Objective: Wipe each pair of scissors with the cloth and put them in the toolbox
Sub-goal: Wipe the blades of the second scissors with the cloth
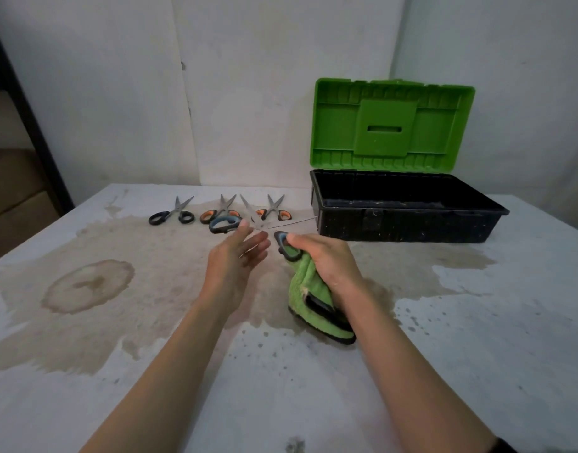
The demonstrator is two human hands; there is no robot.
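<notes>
A pair of scissors with blue-grey handles (224, 224) is spread wide open above the table. My right hand (323, 259) grips one of its handles together with the green cloth (302, 291), which hangs down under the palm. My left hand (237, 258) is open, fingers straight, fingertips touching the scissors near the pivot. Three more pairs lie in a row behind: black-handled scissors (171, 215) at the left, orange-handled scissors (219, 213) in the middle, and another orange-handled pair (275, 209) at the right. The toolbox (408, 223) stands open at the right, its black tub showing nothing inside.
The toolbox's green lid (392, 125) stands upright against the white wall. The white table (477, 338) is marked with wide brown stains, and a ring-shaped stain (88, 286) sits at the left. A dark shelf frame (29, 125) rises at the far left.
</notes>
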